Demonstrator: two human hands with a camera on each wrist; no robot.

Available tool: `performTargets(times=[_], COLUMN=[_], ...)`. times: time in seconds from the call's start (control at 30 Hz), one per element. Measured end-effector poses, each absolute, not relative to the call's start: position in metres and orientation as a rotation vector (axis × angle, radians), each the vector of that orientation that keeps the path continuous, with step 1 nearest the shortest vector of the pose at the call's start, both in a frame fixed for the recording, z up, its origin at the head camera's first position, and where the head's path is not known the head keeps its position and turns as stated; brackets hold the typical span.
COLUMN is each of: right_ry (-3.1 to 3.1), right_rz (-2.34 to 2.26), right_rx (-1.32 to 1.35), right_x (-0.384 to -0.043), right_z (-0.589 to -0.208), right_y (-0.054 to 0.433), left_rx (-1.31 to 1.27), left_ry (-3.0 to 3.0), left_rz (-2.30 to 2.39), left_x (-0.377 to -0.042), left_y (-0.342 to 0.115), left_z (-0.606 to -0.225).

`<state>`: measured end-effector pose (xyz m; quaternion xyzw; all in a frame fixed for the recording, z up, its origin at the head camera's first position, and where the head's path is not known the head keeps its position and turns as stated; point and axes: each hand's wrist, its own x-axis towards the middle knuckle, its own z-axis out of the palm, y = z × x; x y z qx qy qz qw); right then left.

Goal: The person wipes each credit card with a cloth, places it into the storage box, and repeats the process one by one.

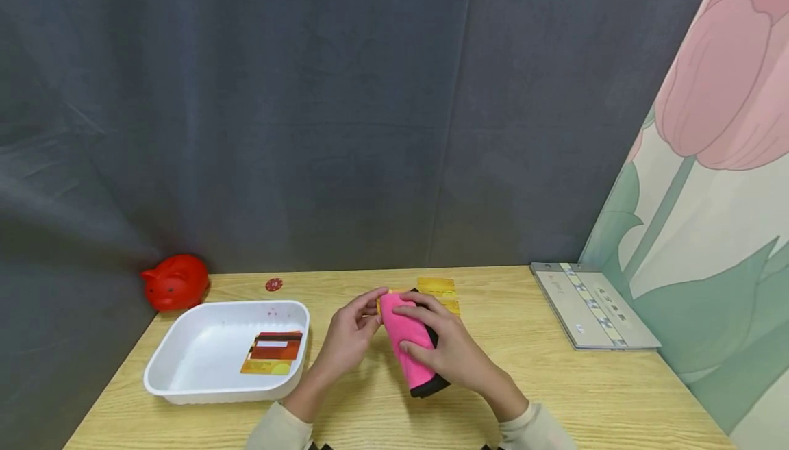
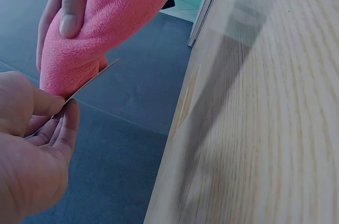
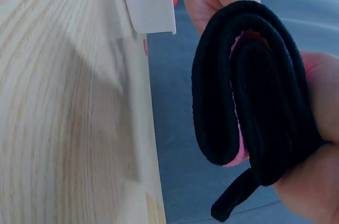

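A folded pink towel [image 1: 399,337] with black edging is held above the table by my right hand [image 1: 453,347], fingers over its top and thumb along its side. In the right wrist view its folded black end [image 3: 265,107] shows several layers, with a black loop [image 3: 231,195] hanging from it. My left hand [image 1: 346,340] pinches a thin card [image 2: 96,81] between thumb and fingers at the towel's far end. The card lies right along the pink cloth in the left wrist view, mostly edge-on. Only a small orange strip of it shows in the head view.
A white tray [image 1: 188,351] at left holds a few cards [image 1: 279,353]. Behind it are a red piggy bank [image 1: 177,282] and a red poker chip [image 1: 274,284]. Gold cards [image 1: 436,284] lie beyond my hands. A grey ring-bound book [image 1: 588,299] lies back right, by the patterned wall.
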<state>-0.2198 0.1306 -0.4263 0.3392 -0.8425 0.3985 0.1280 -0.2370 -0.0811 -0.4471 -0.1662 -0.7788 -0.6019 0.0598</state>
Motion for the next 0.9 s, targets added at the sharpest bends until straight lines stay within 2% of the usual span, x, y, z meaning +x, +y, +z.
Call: performTargets(times=[0.53,0.9], right_ry=[-2.489,-2.477], right_rz=[1.072,1.076], right_rx=[0.707,0.651], right_x=[-0.24,-0.247], right_z=[-0.429,-0.422], right_y=[0.159,0.182], left_rx=[-0.505,-0.409], left_ry=[-2.323,-2.325], left_rz=[-1.852,-1.843], left_x=[-0.236,-0.237], left_y=[-0.084,-0.091], left_z=[-0.445,-0.442])
